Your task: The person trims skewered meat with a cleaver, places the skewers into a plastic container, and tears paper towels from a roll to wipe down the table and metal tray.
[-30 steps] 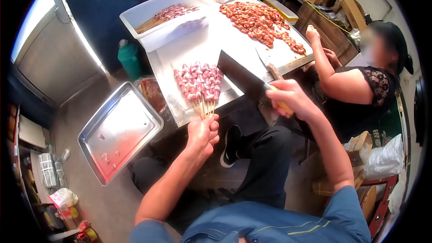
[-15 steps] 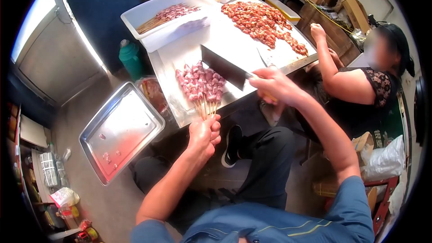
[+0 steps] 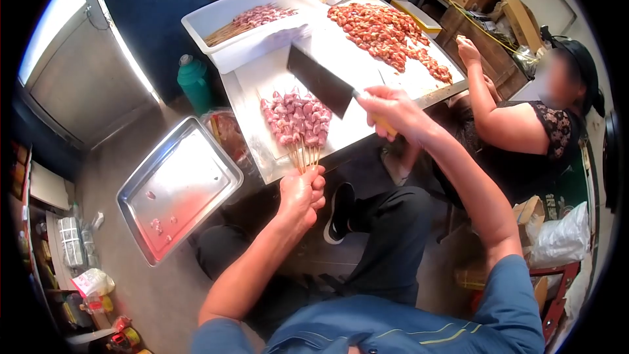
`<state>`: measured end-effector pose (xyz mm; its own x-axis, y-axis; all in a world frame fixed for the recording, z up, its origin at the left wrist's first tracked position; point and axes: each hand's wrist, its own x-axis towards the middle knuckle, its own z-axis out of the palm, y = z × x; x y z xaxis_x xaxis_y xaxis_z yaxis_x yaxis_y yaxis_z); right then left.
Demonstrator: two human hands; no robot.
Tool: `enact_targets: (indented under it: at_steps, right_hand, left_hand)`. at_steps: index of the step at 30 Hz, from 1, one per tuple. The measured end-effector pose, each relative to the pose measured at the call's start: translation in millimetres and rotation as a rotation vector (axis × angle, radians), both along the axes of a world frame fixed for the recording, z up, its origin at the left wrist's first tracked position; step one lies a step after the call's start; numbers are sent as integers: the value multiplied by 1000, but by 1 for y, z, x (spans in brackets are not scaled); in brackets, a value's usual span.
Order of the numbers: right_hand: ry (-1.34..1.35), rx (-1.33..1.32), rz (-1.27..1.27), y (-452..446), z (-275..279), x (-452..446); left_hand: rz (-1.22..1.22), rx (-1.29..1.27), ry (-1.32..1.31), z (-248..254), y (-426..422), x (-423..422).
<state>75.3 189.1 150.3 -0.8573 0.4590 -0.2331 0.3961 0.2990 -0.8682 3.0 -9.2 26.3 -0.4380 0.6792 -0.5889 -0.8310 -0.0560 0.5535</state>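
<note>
My left hand (image 3: 302, 191) is closed round the bare stick ends of several meat skewers (image 3: 297, 118). Their pink, threaded pieces lie side by side on the white tabletop (image 3: 242, 95) at its near edge. In my right hand (image 3: 398, 115) is a cleaver (image 3: 321, 80), gripped by its yellowish handle. Its broad dark blade is raised over the far right part of the skewers, tilted, its tip end toward the upper left. Whether the blade touches the meat I cannot tell; it seems to be above it.
A white tub (image 3: 226, 56) of finished skewers stands at the table's far left, with a heap of red meat pieces (image 3: 380, 29) to its right. Left of the table are a metal tray (image 3: 229, 174) with scraps and a green flask (image 3: 192, 85). Another person (image 3: 517, 124) sits at the right.
The cleaver has shifted slightly up and left, lifting a little from the meat. My left hand keeps its hold on the sticks. The view has moved slightly.
</note>
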Motion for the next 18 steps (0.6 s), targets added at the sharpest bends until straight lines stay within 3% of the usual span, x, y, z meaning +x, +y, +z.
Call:
enact_targets:
  at_steps: [6,8,16,18]
  right_hand:
    - [-130,30,66,-2,33,72]
    - [-116,-11,-47,-7,36,88]
    - [155,-7,-64,-6,7,1]
    - [-9,6,67,-1,-2,-16]
  left_hand:
    - [-8,14,-15,1,-3,0]
    - [-6,18,-11,0,-3,0]
    - [4,19,15,-1,-1,2]
    - [9,3,21,0,-1,2]
